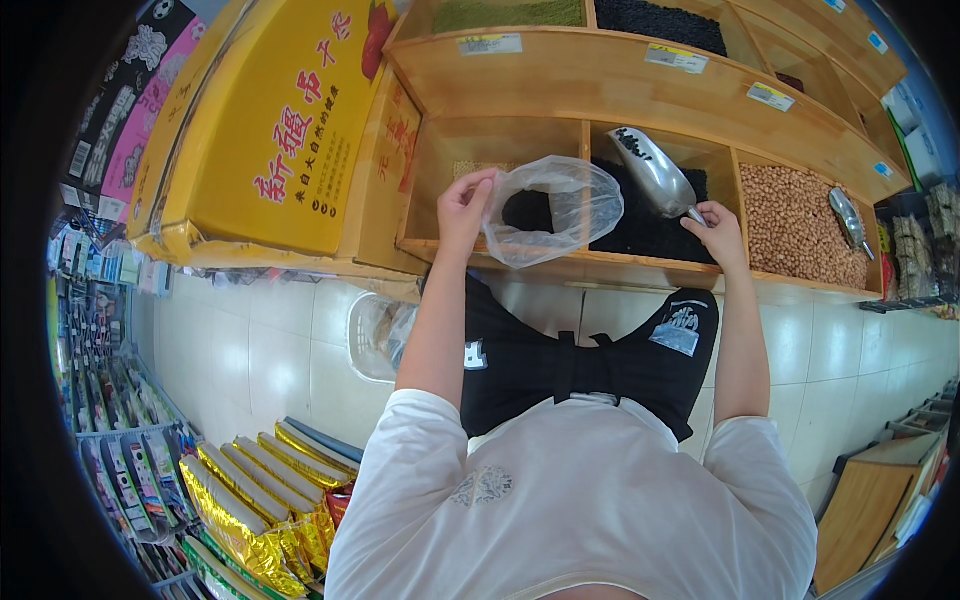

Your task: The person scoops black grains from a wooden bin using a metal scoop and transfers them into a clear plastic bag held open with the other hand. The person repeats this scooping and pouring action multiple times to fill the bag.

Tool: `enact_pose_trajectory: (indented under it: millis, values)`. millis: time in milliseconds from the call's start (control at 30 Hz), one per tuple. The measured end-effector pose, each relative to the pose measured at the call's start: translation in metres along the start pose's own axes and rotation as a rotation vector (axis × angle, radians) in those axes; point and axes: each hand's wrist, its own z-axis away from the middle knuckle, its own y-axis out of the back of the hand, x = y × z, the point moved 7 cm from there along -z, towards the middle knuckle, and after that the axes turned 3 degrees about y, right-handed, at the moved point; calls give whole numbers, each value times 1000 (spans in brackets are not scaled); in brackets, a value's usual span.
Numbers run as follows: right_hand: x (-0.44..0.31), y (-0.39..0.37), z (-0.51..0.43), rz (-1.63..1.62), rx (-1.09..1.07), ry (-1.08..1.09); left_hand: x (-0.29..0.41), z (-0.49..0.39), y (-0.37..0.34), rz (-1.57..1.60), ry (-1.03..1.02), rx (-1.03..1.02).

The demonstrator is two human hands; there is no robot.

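My left hand [465,206] pinches the rim of a clear plastic bag [587,196], which hangs with its mouth spread wide over the left bin's front edge. Dark beans [527,211] show through the bag's mouth. In my right hand [718,229] is the handle of a metal scoop [664,180], tilted above a bin of black beans [646,238]. A few black beans [634,142] sit near the scoop's lip, to the right of the bag and apart from it.
A bin of peanuts or similar tan kernels [795,225] holds a second metal scoop [847,217]. Wooden tiers with green [510,15] and black beans [660,26] rise behind. A yellow carton [277,135] stands left. A white basket [367,337] sits on the floor; gold packets [247,487] lie lower left.
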Motion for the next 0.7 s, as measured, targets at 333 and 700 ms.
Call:
enact_pose_trajectory:
  millis: [333, 700]
  values:
    - [-158, 36, 32, 130, -41, 181, -1, 0, 0, -15, 13, 6]
    - [-313, -2, 70, 1132, -125, 473, -3, 0, 1, -8, 8, -4]
